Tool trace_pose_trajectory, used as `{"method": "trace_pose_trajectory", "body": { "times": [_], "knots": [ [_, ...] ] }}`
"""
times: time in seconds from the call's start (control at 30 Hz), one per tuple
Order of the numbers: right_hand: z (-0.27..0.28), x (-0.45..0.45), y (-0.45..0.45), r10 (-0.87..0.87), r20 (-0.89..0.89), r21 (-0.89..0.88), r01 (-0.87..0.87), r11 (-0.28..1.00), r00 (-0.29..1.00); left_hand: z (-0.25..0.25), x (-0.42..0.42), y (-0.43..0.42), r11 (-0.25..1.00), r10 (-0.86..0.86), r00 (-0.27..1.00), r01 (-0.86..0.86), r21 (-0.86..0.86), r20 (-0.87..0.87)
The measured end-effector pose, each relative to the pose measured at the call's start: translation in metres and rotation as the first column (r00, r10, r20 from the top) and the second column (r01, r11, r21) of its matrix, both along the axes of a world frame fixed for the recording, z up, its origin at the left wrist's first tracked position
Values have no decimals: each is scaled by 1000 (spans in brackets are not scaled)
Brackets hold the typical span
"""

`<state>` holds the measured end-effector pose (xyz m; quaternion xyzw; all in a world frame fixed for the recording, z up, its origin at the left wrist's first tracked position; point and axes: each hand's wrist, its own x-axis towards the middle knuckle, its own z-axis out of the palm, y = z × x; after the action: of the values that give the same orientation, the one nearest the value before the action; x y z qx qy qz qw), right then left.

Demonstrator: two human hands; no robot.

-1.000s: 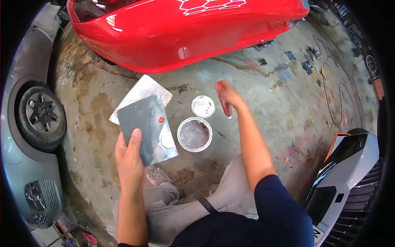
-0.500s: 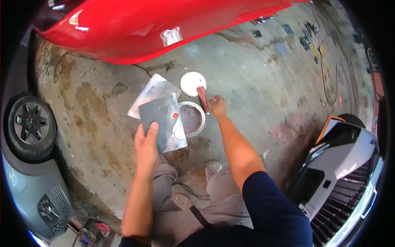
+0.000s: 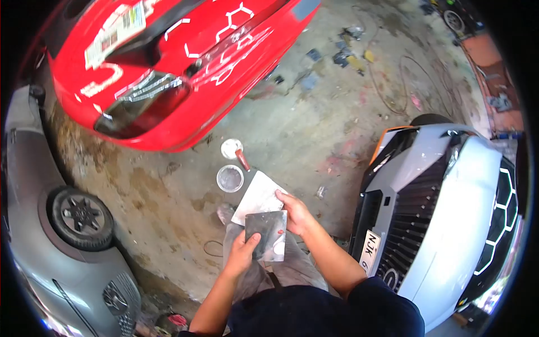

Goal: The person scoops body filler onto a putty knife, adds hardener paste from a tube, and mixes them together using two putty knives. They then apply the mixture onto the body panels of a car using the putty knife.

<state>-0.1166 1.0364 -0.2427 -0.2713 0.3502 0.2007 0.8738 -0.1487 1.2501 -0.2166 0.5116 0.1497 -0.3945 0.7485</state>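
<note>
My left hand (image 3: 241,255) is closed on a thin dark grey plate (image 3: 263,230), thumb on top. A small red dab and a pale, putty-like smear lie along the plate's right side. In my right hand (image 3: 297,214) is a flat whitish sheet (image 3: 257,194), gripped at its right edge; its lower part passes behind the grey plate. Beyond them on the floor stands an open tin (image 3: 230,178) of greyish paste. Just past it are a round white lid (image 3: 230,148) and a reddish-brown tube (image 3: 242,160) whose far end rests against the lid.
A red car (image 3: 185,112) with its headlight and bumper stands ahead. A grey car (image 3: 78,269) is at the left, and a light-grey car front (image 3: 443,208) at the right. A hose (image 3: 393,106) and scattered pads (image 3: 342,56) lie on the concrete floor.
My right hand has left the area beside the tube and now grips the whitish sheet. Both hands and flat pieces are closer to my body. The view has shifted, showing more of the cars.
</note>
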Motion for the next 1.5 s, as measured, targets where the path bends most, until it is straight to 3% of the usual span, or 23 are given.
{"method": "trace_pose_trajectory", "body": {
  "times": [0.07,0.17,0.27,0.33,0.4,0.43,0.5,0.53,0.57,0.8,0.9,1.0,1.1,1.5],
  "knots": [
    [57,3,-10,-202,77,24,201,979,976,34,1,-2,998,-65,997,65,14,33],
    [122,-4,-29,-416,208,-63,437,897,885,101,25,-4,995,104,994,-105,-5,-39],
    [174,-35,-28,-262,409,-337,411,847,874,155,59,1,978,146,987,-153,-143,-60],
    [214,-50,-4,-276,452,-421,475,773,849,178,80,-3,945,147,989,-150,-291,-34],
    [243,-67,29,-230,518,-518,516,682,824,205,87,-10,957,110,993,-114,-267,-33],
    [259,-75,45,-161,468,-642,460,613,869,214,88,-13,953,72,997,-76,-294,-25],
    [283,-84,68,192,530,-844,491,216,826,218,85,-24,943,64,997,-50,-329,32],
    [288,-88,78,363,478,-857,515,-6,800,219,82,-25,945,46,997,-26,-325,55],
    [284,-90,84,359,508,-846,533,35,783,222,80,-27,947,30,996,-2,-320,81],
    [247,-124,78,449,295,-845,449,-289,843,224,66,-27,960,-51,989,86,-267,137],
    [245,-148,55,452,112,-849,321,-419,885,247,64,-20,952,-111,993,115,-283,31],
    [285,-155,33,420,99,-819,314,-480,902,232,71,-18,952,-243,832,304,-42,499],
    [334,-139,35,429,-106,-687,246,-684,897,261,61,-10,881,-425,543,433,193,724],
    [298,-137,99,723,-45,-841,365,-401,690,265,61,6,934,-358,503,185,307,786]
  ]
}}
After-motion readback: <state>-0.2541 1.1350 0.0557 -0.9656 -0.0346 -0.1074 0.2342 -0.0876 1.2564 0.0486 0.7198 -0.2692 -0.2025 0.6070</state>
